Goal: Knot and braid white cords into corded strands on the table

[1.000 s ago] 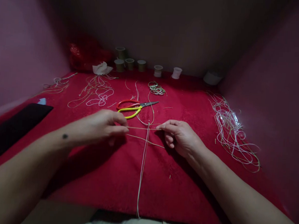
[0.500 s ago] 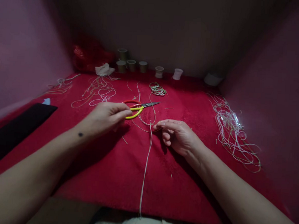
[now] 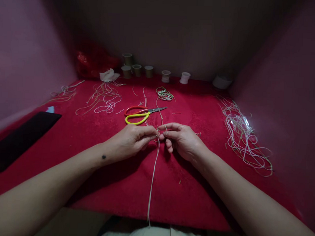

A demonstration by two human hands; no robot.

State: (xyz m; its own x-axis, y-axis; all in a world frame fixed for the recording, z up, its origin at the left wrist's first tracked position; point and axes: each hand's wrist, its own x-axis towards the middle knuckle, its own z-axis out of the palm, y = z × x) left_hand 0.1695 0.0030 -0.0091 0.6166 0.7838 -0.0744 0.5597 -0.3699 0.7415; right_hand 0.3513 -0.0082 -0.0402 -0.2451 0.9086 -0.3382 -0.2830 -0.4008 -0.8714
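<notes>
Thin pale cords (image 3: 152,182) run from the table's near edge up to a small junction between my hands. My left hand (image 3: 135,139) is closed, its thumb and forefinger pinching cord at that junction. Close by on the right, my right hand (image 3: 181,138) is also closed, with cord between thumb and forefinger and the other fingers curled. The fingertips nearly meet and hide the crossing of the cords. Just beyond my left hand lie scissors (image 3: 149,112) with one red and one yellow handle, blades pointing right.
A red cloth (image 3: 123,186) covers the table. Several thread spools (image 3: 166,76) stand along the back. Loose cords (image 3: 247,135) lie in a heap at right, more cords (image 3: 106,98) at left. A knotted green-white cord (image 3: 164,94) lies behind the scissors. A black flat object (image 3: 23,140) is far left.
My left hand has moved right, away from the scissors' handles, to the cords beside my right hand. The scissors stay on the cloth. My right hand has shifted only slightly.
</notes>
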